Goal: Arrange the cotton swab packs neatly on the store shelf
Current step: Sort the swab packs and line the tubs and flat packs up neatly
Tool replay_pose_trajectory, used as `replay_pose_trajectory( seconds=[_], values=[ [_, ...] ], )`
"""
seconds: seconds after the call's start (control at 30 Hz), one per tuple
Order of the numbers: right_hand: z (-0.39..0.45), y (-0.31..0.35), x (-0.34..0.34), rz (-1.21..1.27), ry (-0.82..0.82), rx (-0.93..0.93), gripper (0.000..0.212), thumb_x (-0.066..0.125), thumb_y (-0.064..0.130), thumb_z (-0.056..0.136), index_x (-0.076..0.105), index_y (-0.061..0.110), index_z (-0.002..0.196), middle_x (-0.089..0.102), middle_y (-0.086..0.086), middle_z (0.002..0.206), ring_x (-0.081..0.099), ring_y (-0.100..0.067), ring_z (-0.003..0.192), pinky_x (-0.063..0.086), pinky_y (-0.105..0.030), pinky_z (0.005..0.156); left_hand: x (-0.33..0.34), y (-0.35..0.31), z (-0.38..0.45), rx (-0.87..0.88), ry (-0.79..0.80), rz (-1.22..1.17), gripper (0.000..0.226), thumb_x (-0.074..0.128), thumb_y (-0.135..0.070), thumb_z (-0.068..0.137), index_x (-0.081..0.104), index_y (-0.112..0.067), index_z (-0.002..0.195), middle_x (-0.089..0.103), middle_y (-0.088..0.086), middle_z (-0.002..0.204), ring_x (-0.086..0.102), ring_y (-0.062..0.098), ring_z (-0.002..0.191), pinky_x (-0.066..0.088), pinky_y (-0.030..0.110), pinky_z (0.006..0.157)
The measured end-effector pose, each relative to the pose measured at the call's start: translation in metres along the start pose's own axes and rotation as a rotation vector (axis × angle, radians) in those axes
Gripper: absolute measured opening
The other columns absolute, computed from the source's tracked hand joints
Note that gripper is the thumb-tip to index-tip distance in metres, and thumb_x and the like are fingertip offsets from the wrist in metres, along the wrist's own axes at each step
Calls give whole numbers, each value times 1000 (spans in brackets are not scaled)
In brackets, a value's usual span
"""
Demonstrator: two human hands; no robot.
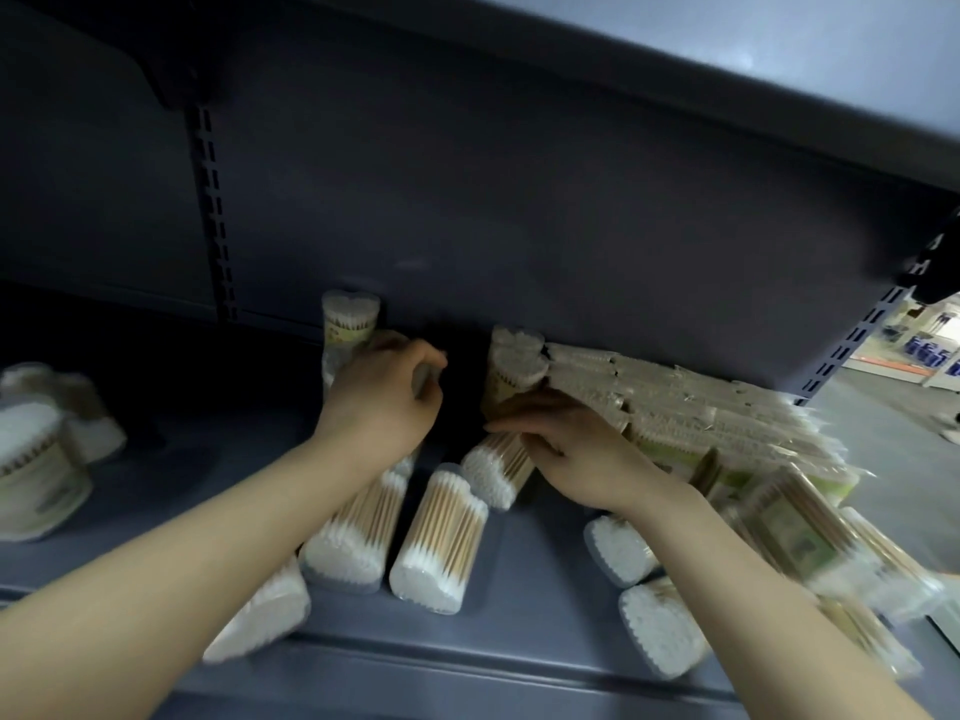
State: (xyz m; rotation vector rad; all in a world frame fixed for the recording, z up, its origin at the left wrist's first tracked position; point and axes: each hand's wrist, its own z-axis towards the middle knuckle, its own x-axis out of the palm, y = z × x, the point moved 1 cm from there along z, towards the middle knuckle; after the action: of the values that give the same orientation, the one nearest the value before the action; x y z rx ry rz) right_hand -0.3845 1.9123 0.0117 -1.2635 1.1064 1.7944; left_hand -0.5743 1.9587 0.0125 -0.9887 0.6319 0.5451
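Note:
Several clear packs of wooden cotton swabs lie scattered on a dark grey shelf [519, 631]. One upright pack [349, 319] stands against the back panel. My left hand [382, 402] grips a pack just below it, fingers curled round its top. My right hand [566, 449] rests with fingers stretched over a lying pack [493, 472], in front of two upright packs [514, 363]. Two more lying packs [441, 543] sit between my forearms. A pack [260, 615] lies under my left forearm.
A stack of flat bagged swab packs [701, 407] leans along the back right. Round tubs of swabs [36, 459] stand at the far left. Boxed packs [800, 537] pile at the right edge. An upper shelf [675, 70] hangs overhead.

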Motion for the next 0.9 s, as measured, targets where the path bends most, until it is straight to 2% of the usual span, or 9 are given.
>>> replay_pose_trajectory(
  seconds=[0.1, 0.23, 0.33, 0.4, 0.53, 0.67, 0.83, 0.9],
  values=[
    [-3, 1, 1, 21, 9, 37, 40, 40, 5, 86, 65, 13, 115, 61, -6, 124, 52, -19, 117, 26, -7, 94, -1, -1, -4, 28, 11, -11, 24, 54, -10, 86, 63, -15, 108, 56, 0, 117, 51, 17, 109, 35, 19, 85],
    [-10, -1, 0, 47, 23, 97, 38, 44, 2, 90, 63, 19, 119, 59, 3, 127, 51, -11, 119, 31, -9, 92, 3, -4, -5, 15, 40, -36, 22, 55, -14, 87, 62, -19, 107, 54, -2, 118, 49, 16, 112, 42, 28, 90],
    [-19, -1, -3, 83, 34, 131, 31, 50, 13, 89, 64, 22, 116, 61, 8, 121, 54, -6, 110, 35, -7, 85, 8, -8, -8, 15, 55, -60, 21, 55, -16, 88, 62, -20, 107, 56, -5, 117, 50, 12, 110, 42, 26, 89],
    [-24, 0, -4, 101, 51, 137, 32, 53, 24, 83, 63, 25, 113, 61, 10, 118, 54, -4, 106, 37, -11, 85, 9, -10, -10, 27, 71, -50, 21, 53, -17, 89, 61, -21, 109, 56, -7, 117, 51, 11, 110, 40, 22, 86],
    [-33, 0, -9, 147, 117, 185, 37, 61, 18, 82, 60, 28, 117, 56, 13, 123, 47, 4, 109, 32, -2, 88, 9, -13, -14, 12, 104, -57, 22, 51, -19, 91, 60, -23, 111, 56, -9, 113, 50, 6, 90, 35, 18, 72],
    [-41, 0, -14, 185, 149, 217, 39, 66, 20, 80, 57, 32, 116, 54, 13, 123, 48, -2, 113, 38, -19, 95, 10, -15, -16, 13, 112, -67, 22, 51, -20, 92, 59, -23, 112, 55, -11, 104, 46, 3, 79, 33, 18, 66],
    [-45, 6, -14, 157, 153, 178, 33, 72, 31, 76, 58, 32, 106, 53, 14, 118, 48, -1, 106, 39, -20, 93, 9, -15, -18, 20, 103, -74, 22, 51, -19, 92, 59, -23, 112, 45, -16, 82, 44, 3, 70, 32, 17, 58],
    [-44, 7, -11, 144, 153, 167, 34, 74, 33, 74, 58, 33, 104, 52, 13, 117, 48, -3, 107, 39, -21, 93, 10, -14, -19, 24, 102, -85, 22, 51, -19, 92, 59, -22, 112, 44, -17, 78, 43, 2, 68, 30, 12, 54]
  ],
)
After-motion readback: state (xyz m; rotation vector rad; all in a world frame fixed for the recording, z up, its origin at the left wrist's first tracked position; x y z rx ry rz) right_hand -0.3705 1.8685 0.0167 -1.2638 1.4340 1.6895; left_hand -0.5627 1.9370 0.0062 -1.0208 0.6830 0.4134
